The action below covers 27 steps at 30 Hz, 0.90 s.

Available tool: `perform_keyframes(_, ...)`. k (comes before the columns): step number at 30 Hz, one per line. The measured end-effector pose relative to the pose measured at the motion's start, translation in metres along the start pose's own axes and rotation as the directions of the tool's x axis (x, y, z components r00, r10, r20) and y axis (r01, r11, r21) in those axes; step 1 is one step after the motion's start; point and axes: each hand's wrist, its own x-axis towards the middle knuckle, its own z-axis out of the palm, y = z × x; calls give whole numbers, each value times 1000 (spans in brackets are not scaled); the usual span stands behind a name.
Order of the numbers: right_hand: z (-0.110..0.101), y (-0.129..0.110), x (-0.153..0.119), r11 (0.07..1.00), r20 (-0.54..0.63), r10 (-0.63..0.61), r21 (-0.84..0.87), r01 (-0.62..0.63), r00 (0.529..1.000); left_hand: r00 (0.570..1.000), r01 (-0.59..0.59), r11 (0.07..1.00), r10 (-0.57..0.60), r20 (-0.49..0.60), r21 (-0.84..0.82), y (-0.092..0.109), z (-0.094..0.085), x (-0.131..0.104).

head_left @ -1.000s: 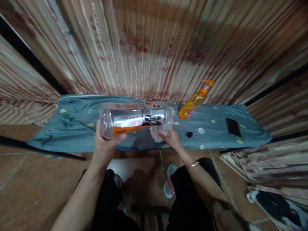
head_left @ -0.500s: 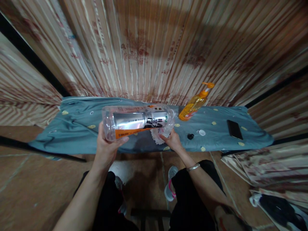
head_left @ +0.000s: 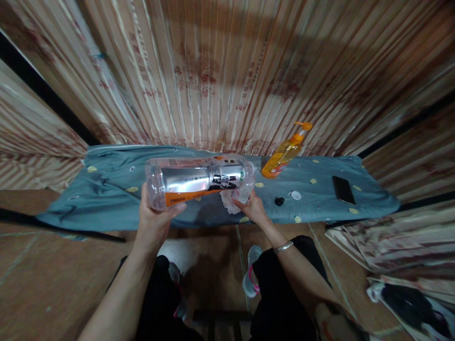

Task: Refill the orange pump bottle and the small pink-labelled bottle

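Note:
A large clear plastic bottle [head_left: 188,182] with a silver and orange label lies sideways in the air above the cloth-covered surface. My left hand [head_left: 156,213] is wrapped round its base end, thumb along the lower side. At the neck end, my right hand [head_left: 253,207] is closed on a pale, scalloped-edged cloth [head_left: 229,201], which touches the bottle's underside near the neck. The bottle hides part of the cloth. A silver bracelet is on the right wrist.
On the teal patterned cover [head_left: 117,208] stand an orange pump bottle [head_left: 282,158], a small black object [head_left: 279,201], a white cap-like disc [head_left: 295,194] and a dark phone [head_left: 343,190]. Striped curtains hang behind; black poles slant at both sides.
The view has shifted a little. Both hands hold the bottle and cloth much as before, with the bottle slightly further left in the picture.

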Motion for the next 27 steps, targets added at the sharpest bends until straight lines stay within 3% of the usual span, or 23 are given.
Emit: perform_keyframes(27, 3, 2, 1, 1000, -39, -7, 4, 7, 999, 1000, -16, 1000, 16, 18, -1, 0, 3, -2)
